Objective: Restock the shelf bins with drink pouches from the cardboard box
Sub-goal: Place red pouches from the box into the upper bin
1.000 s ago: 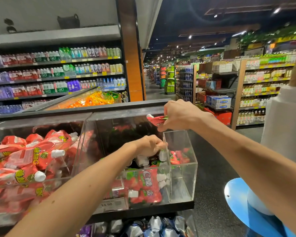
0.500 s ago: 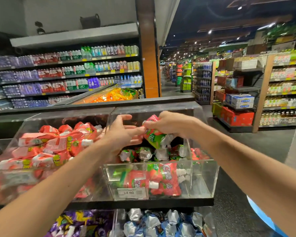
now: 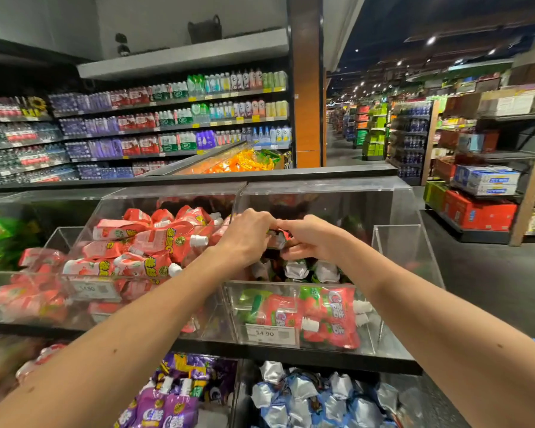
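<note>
Left hand (image 3: 247, 237): over the right-end bin, knuckles up, fingers curled down and pinching the held pouch.
Right hand (image 3: 314, 242): just beside the left, fingertips meeting it, fingers curled round the same pouch.
Held pouch (image 3: 277, 239): between both hands, above the bin's middle; only a silvery sliver shows, so its print is hard to make out.
Right-end bin (image 3: 396, 254): clear acrylic, at the shelf's right end, open on top behind a low front wall, with a taller hood at the back.
Bin contents: red-and-green pouches (image 3: 328, 313) lie against the front wall; silver-bottomed ones (image 3: 297, 268) stand behind, directly under the hands.
Price tag (image 3: 269, 333): on the front wall, lower left.
Neighbouring bin (image 3: 84, 233): to the left, sharing a wall; pink-red pouches (image 3: 155, 242) are heaped above its front rim, and the left forearm crosses over them.
Shelf edge (image 3: 322, 361): black, below both bins; under it sit purple pouches (image 3: 173, 400) and blue-silver pouches (image 3: 306, 396).
Aisle floor (image 3: 491, 282): dark and open past the shelf's right end.
</note>
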Available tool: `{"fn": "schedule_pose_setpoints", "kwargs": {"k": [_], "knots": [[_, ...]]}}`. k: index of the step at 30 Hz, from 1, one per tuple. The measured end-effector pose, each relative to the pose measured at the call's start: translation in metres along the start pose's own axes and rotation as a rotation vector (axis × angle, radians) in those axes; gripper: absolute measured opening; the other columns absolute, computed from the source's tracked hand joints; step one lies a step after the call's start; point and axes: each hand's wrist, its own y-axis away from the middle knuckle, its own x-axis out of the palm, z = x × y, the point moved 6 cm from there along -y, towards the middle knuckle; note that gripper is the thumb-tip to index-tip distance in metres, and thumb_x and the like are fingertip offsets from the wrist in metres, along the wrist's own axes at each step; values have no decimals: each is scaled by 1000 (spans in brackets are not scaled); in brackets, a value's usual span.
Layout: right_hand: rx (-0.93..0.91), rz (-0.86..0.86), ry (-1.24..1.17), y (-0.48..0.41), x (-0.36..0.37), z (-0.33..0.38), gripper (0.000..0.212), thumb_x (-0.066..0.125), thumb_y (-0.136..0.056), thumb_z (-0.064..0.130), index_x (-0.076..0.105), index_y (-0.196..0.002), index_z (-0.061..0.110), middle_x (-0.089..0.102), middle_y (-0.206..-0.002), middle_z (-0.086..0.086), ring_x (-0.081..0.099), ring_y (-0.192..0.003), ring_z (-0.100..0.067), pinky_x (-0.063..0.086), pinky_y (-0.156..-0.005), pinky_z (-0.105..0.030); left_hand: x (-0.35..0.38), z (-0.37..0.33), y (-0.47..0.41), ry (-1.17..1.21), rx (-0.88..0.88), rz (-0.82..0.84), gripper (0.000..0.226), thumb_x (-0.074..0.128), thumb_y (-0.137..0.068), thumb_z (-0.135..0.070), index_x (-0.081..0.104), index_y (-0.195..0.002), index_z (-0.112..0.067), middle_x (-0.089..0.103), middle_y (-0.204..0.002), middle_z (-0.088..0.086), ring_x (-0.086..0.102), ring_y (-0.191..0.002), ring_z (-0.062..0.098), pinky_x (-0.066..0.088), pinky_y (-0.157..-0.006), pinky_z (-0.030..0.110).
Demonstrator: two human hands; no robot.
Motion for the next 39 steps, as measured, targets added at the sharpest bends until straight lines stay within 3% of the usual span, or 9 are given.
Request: {"fn": "schedule_pose_setpoints", "kwargs": {"k": [4, 9, 15, 18, 21, 24, 28, 36, 39], "knots": [[18, -74, 258, -18, -4, -7, 20, 67, -92, 14, 67, -105, -2, 64, -75, -10, 63, -62, -19, 55, -71, -29, 14, -10, -4, -322, 52, 94, 20, 54, -94, -2, 64, -109, -12, 66, -106, 15, 63, -102, 37, 42, -69, 39], [-10, -120, 517, -25, 3, -8, 16, 68, -89, 15, 57, -79, 10, 54, -71, -9, 46, -46, -16, 34, -37, -20, 28, -16, -9, -539, 33, 235, 29, 67, -89, -10, 59, -116, -19, 66, -116, 7, 63, -111, 28, 30, -77, 34], [-131, -159, 575, -25, 7, -12, 42, 67, -90, 22, 56, -126, 3, 63, -116, -14, 64, -102, -30, 53, -75, -34, 36, -14, -9, -576, 10, 334, 32, 56, -96, -10, 55, -127, -16, 63, -124, 10, 58, -119, 31, 39, -89, 34], [-228, -215, 579, -11, 2, -4, 42, 62, -93, 22, 53, -129, 2, 57, -127, -17, 59, -113, -33, 50, -87, -35, 31, -14, -4, -340, -35, 328, 39, 59, -92, -6, 57, -131, -13, 61, -129, 12, 57, -121, 31, 46, -97, 40], [-380, -245, 528, 27, -5, 15, 26, 58, -90, 18, 70, -111, 9, 68, -112, -16, 64, -103, -32, 50, -82, -33, -8, -14, 18, 53, -179, 34, 35, 54, -95, -6, 64, -128, -13, 65, -126, 9, 60, -116, 26, 46, -98, 34], [-586, -234, 433, 94, -13, 20, 18, 60, -88, 23, 76, -95, 19, 74, -96, -7, 68, -91, -27, 56, -82, -37, -44, -25, 67, 354, -198, -239, 17, 62, -95, -15, 71, -109, -18, 72, -102, 0, 67, -92, 11, 55, -87, 31], [-718, -295, 314, 191, -42, -30, 11, 68, -87, 29, 75, -83, 21, 70, -69, 10, 65, -65, -10, 55, -66, -34, -52, -84, 135, 631, -69, -358, 6, 69, -91, -16, 71, -95, -20, 70, -83, -10, 66, -74, 4, 52, -69, 17], [-286, -739, 245, 386, -144, -272, 1, 67, -84, 26, 68, -84, 25, 66, -65, 3, 57, -56, -4, 48, -57, -22, 73, -310, 246, 1218, 389, 138, 35, 59, -77, 1, 68, -95, -27, 68, -85, -20, 64, -81, -7, 50, -75, 15], [-15, -949, 179, 481, -186, -366, 10, 73, -87, 12, 66, -92, 17, 66, -67, 5, 58, -60, -1, 45, -59, -17, 131, -418, 300, 1157, 607, 430, 29, 58, -75, -9, 64, -94, -29, 63, -81, -19, 61, -77, -1, 48, -70, 21]]}}
